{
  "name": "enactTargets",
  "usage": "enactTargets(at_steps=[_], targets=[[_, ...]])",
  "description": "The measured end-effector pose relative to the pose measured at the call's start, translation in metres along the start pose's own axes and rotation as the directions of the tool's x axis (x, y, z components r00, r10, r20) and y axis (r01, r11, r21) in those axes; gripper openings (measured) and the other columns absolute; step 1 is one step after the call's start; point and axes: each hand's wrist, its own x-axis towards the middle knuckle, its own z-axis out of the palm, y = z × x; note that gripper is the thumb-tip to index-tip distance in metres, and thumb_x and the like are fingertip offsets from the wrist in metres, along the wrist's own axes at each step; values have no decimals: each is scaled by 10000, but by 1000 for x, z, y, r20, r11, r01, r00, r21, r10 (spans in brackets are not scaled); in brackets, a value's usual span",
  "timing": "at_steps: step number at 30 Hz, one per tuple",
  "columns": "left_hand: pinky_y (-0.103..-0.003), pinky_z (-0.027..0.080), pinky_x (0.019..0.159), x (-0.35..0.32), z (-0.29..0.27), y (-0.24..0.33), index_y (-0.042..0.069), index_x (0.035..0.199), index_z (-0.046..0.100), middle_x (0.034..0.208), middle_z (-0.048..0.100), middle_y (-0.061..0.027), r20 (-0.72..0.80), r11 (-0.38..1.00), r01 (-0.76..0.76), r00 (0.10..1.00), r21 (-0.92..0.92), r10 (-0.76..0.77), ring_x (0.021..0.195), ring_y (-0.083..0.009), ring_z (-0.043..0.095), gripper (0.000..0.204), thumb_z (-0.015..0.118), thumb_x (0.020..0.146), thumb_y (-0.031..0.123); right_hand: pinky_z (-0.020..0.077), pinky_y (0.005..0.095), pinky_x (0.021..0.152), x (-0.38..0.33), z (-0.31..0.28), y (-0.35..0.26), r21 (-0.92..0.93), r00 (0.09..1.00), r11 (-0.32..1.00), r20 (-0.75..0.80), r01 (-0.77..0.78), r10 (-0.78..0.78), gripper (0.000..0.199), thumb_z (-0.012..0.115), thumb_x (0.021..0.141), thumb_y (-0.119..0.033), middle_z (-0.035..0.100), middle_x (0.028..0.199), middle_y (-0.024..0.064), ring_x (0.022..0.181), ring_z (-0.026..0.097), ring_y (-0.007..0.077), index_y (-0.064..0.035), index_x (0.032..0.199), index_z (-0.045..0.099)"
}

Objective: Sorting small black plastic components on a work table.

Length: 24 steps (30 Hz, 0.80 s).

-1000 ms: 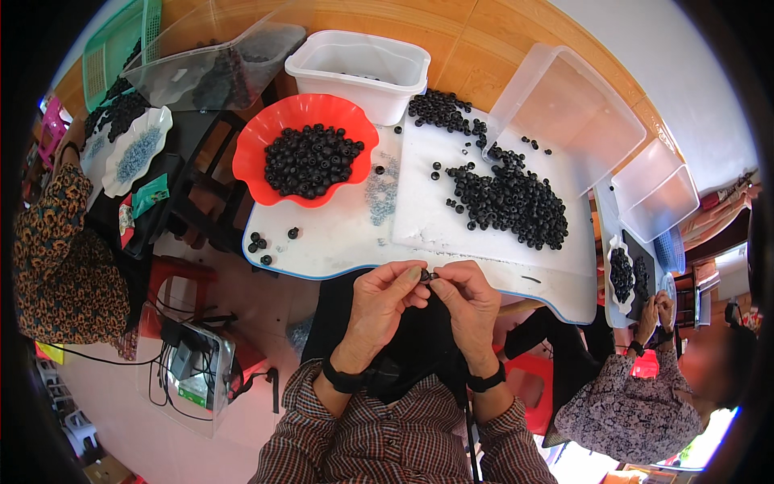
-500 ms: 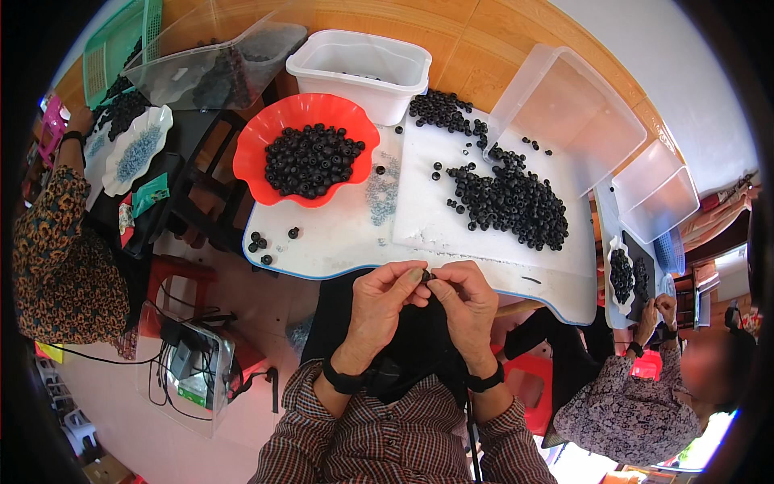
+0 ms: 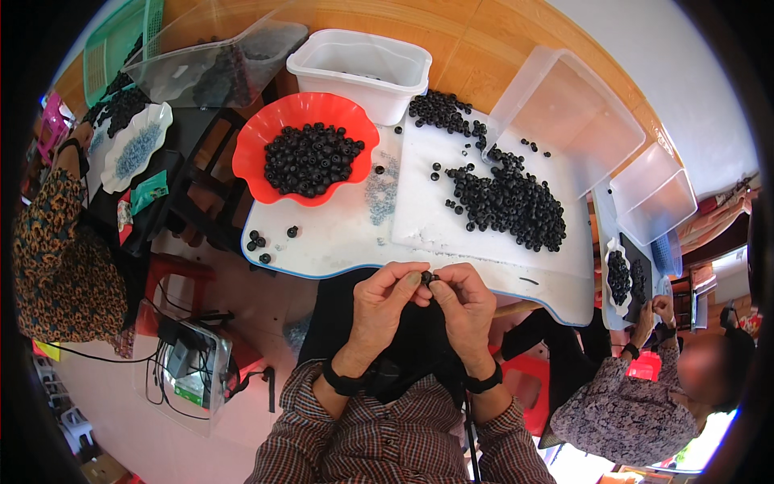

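Just off the table's near edge, my left hand [image 3: 385, 300] and my right hand [image 3: 463, 306] meet fingertip to fingertip. Between them they pinch a small round black part [image 3: 427, 277], partly covered by the thumbs and fingers. Beyond my hands, a heap of similar black parts [image 3: 512, 202] lies on a white board [image 3: 451, 234]. A red scalloped bowl [image 3: 270, 181] to the left holds many more. Small clear bluish pieces [image 3: 382, 194] are scattered between the bowl and the board.
A white tub [image 3: 359, 85] stands behind the bowl, and a clear bin [image 3: 576, 113] leans at the back right. A few loose black parts [image 3: 256, 240] sit near the table's left edge. Other people work at left [image 3: 68, 250] and right [image 3: 629, 403].
My thumbs and fingers have shifted slightly around the black part, and a little more of it shows. The rest of the table looks the same.
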Motion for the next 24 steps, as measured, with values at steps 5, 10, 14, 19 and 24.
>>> enactTargets(at_steps=[5,10,14,19,24], targets=[[-228,540,693,1,-3,-1,-45,1145,646,899,682,-94,33,997,6,999,-76,-3,752,-121,639,208,564,978,47,524,224,747,2,0,-6,42,999,998,14,-40,39,87,636,921,4,676,887,46,812,634,86,20,999,603],[-225,538,685,1,-2,4,-45,1138,648,892,684,-95,24,999,1,1000,-53,0,757,-125,644,202,569,973,40,532,226,743,2,2,-9,27,999,1000,37,-1,0,92,634,921,7,679,888,53,800,642,88,22,1005,600],[-210,536,672,2,-5,4,-38,1131,652,871,688,-81,38,999,-2,999,-53,4,744,-115,645,195,575,967,34,546,233,713,3,3,-7,-56,997,996,38,69,-67,91,647,901,27,673,894,62,777,656,100,21,983,608],[-199,534,656,1,-7,9,-31,1130,658,854,692,-67,29,1000,12,1000,-11,-11,722,-105,644,196,585,964,41,553,246,677,8,2,-10,-225,986,960,72,166,-153,97,667,866,50,648,892,77,755,674,128,13,945,622],[-220,559,698,0,-6,10,-46,1132,665,882,703,-90,-12,992,10,1000,124,-9,753,-110,668,208,601,956,43,557,265,622,10,4,-19,-440,967,862,153,252,-204,113,672,845,59,617,860,106,726,687,171,19,932,612]])
